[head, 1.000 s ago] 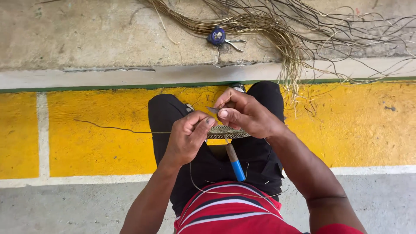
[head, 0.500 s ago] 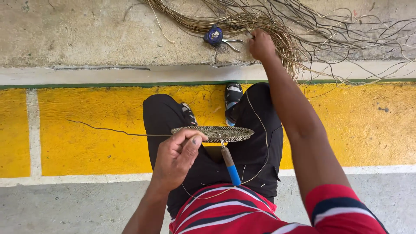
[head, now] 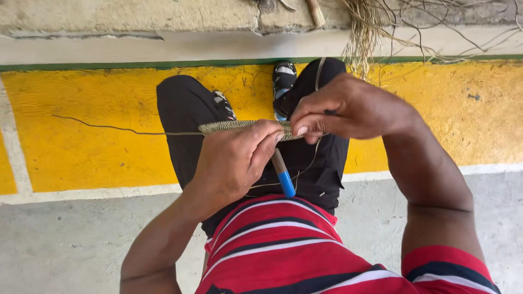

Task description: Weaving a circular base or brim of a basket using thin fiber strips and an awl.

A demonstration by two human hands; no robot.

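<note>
While the flat woven disc (head: 229, 127) is seen edge-on above the lap, it is pinched at its near rim by the left hand (head: 234, 163), whose grip is closed on it. The right hand (head: 348, 109) is closed in a fingertip pinch at the disc's right edge, apparently on a thin fibre strand (head: 318, 73) that loops up over the knee; whether the strand itself is caught between the fingertips cannot be told for certain. A tool with a blue handle (head: 283, 177) hangs below the disc, pointing down toward the red striped shirt (head: 278, 245); how it is held is hidden by the left hand.

The step in hand is judged to be a stitch of coiling at the disc's rim, with the working strand being fed or drawn tight. A steady hold on the disc and an even pull along the strand would be called for next, so that the coil is not distorted.

A long thin fibre (head: 114, 128) trails left from the disc over the yellow painted band (head: 81, 147) of the floor. A bundle of dry fibres (head: 370, 27) lies on the concrete ledge (head: 109, 22) beyond a narrow green line (head: 109, 66). No packages, labels or signs are seen; only white painted lines (head: 81, 193) border the yellow.
</note>
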